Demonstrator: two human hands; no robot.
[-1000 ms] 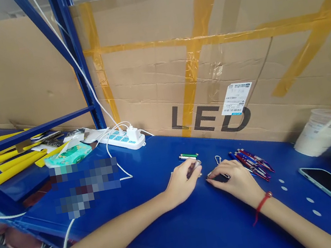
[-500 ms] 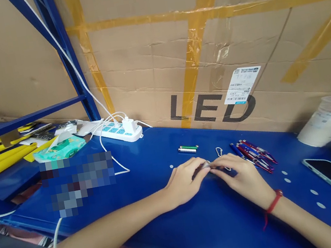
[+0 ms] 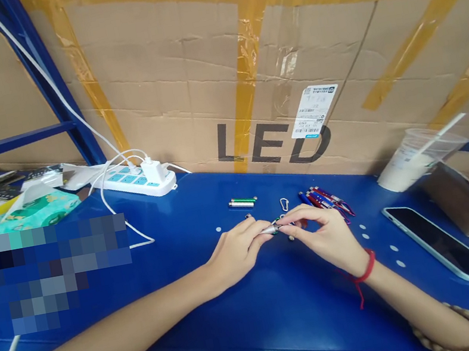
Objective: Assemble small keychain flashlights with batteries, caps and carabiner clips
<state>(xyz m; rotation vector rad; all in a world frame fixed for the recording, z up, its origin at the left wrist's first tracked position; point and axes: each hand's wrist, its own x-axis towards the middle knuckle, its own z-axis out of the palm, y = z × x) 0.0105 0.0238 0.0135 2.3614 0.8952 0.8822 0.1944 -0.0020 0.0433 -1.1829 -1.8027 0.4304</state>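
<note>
Both hands are pinched onto the same little silver pen-light (image 3: 271, 229), which sits just above the blue table (image 3: 258, 310) with its long axis running roughly left to right, tilted up a touch toward the right. Left hand (image 3: 235, 250) has its fingers curled in and grips the left end between thumb and fingertips, right hand (image 3: 322, 234) does the same on the right end, with a red string bracelet (image 3: 366, 269) on that wrist. Can't tell which end is the tip, it's too small. Just behind the hands there's a green and silver battery pair (image 3: 242, 202), a small carabiner clip (image 3: 285, 203) and a bunch of red and blue pen-lights (image 3: 326, 200) lying flat. Further out: a phone (image 3: 441, 241) face up on the right, a plastic cup with a straw (image 3: 418, 162) behind it, a white power strip (image 3: 136, 181) with a charger plugged in on the left, and the big LED carton (image 3: 262, 74) along the back. Compared to a second ago, the hands were apart and pressed flat on the table, each over its own piece; now they've met and lifted slightly.
</note>
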